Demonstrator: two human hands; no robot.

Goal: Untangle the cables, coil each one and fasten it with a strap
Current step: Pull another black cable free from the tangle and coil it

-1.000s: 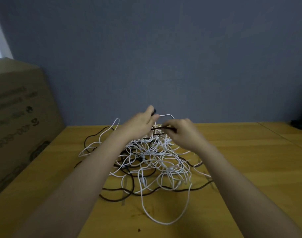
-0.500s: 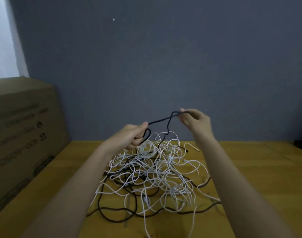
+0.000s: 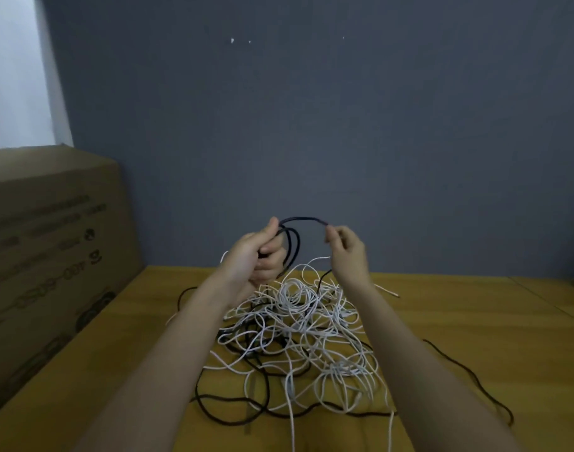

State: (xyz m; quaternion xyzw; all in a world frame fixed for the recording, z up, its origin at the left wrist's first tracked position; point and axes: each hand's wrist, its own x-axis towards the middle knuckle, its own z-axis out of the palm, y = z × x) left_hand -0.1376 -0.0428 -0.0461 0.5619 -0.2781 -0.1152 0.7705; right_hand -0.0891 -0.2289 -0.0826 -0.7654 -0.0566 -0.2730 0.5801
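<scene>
A: We start at the fingers. Our left hand (image 3: 258,252) has its fingers curled round a black cable (image 3: 303,219), thumb up, with a couple of dark loops hanging beside the palm.

B: And our right hand (image 3: 347,252) pinches the same black cable between thumb and fingertips, the other fingers loosely bent. The cable arches from one hand to the other, above the table.

A: From our left hand the black cable drops down into the tangle of cables (image 3: 298,331) just below both wrists.

B: That tangle is mostly thin white cable looped over itself, with black lengths running under and around it. It lies on the wooden table (image 3: 475,321), between our forearms.

A: One black strand (image 3: 468,373) trails out to the right of our right forearm, apart from the heap. Whether it belongs to the cable we hold, we cannot tell.

B: Further out, a cardboard box (image 3: 50,239) stands on the left edge of the table, with blurred dark print on its side. Behind everything we see a grey wall (image 3: 344,125).
</scene>
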